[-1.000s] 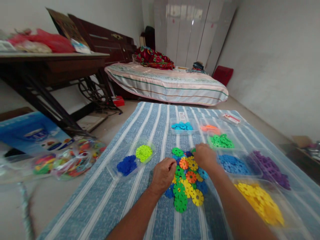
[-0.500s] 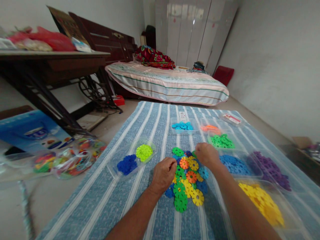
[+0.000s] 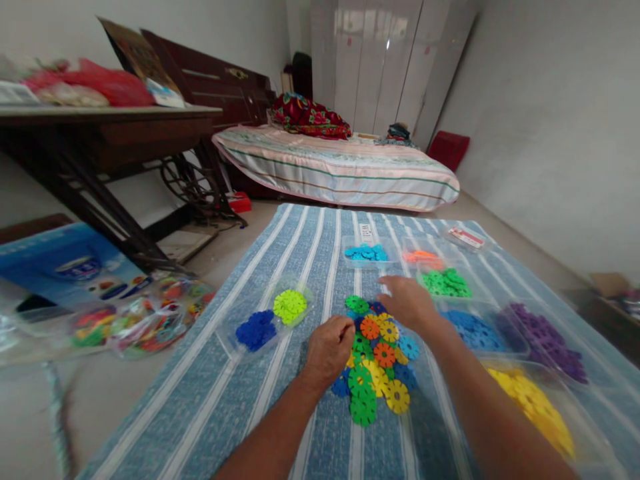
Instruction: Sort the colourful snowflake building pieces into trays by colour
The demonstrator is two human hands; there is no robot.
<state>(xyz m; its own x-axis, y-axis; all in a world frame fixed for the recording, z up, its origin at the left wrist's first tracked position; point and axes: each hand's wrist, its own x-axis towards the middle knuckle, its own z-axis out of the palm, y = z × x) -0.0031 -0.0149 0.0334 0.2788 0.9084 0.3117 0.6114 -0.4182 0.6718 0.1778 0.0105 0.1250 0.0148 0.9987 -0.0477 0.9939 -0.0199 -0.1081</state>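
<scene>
Seen from my head camera, looking down: a blue-and-white striped cloth (image 3: 310, 267) lay spread on the floor, with a loose pile of mixed-colour snowflake discs (image 3: 377, 353) at its middle, just ahead of my forearms.

My left hand (image 3: 330, 347) rested at the pile's left edge with its fingers curled together; I could not tell whether a disc was pinched inside. My right hand (image 3: 407, 301) hovered over the far right of the pile, fingers spread and apart, gripping nothing that I could see.

Clear trays ringed the pile, each with one colour: dark blue discs (image 3: 255, 330) and lime discs (image 3: 289, 305) to the left, light blue discs (image 3: 366, 252) and orange discs (image 3: 420, 256) at the far side, green discs (image 3: 445, 283) just beyond my right hand, then blue discs (image 3: 473, 330), purple discs (image 3: 545, 337) and yellow discs (image 3: 537, 407) along the right.

I judged the step in hand to be picking single discs out of the mixed pile by colour. The next move, as I read it, called for closing the fingers on one disc and matching it to the tray of its colour.

Off the cloth to the left lay a bag of more discs (image 3: 145, 320). A bed (image 3: 340, 170) stood behind.
</scene>
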